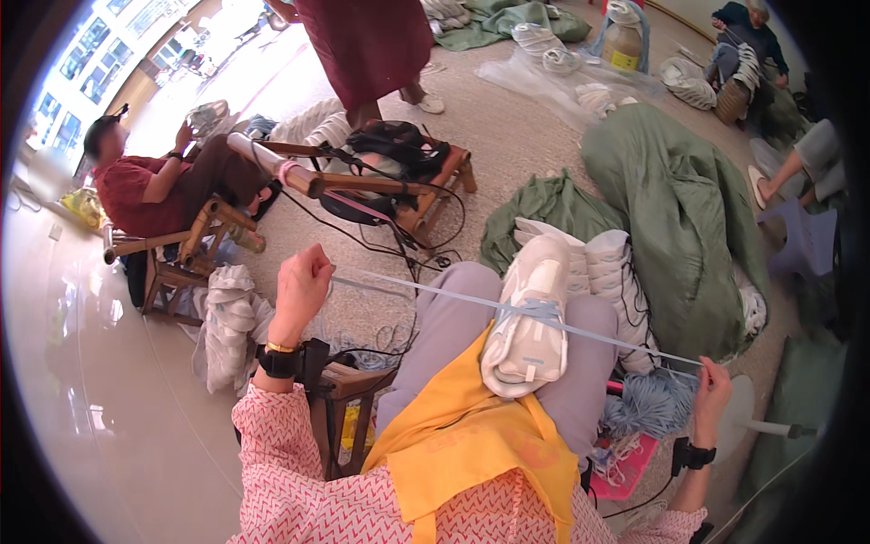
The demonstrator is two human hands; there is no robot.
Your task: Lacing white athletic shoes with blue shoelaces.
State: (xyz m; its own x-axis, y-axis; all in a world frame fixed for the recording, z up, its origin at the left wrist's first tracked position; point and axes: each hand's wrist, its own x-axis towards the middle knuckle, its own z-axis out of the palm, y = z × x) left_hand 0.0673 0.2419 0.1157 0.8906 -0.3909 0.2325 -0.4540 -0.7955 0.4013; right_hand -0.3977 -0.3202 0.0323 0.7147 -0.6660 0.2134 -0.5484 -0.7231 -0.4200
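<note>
A white and cream sneaker (527, 349) rests between my thighs on the yellow apron (462, 444), its heel opening toward me and its toe away. A flat pale blue-grey shoelace (541, 312) crosses its front and runs out tight to both sides. My left hand (305, 283) is raised at the left, closed on one end of the lace. Farther right and lower, my right hand (713, 385) pinches the other end. Both hands are well apart from the shoe. Below the right hand lies a bundle of blue laces (648, 405).
White wrapped shoes (616, 272) and a big green sack (671, 218) lie ahead right. A pink tray (625, 473) is beside my right knee. Bamboo chair (362, 181) with bags stands ahead left. A seated person (149, 181) and a standing person (362, 54) are beyond.
</note>
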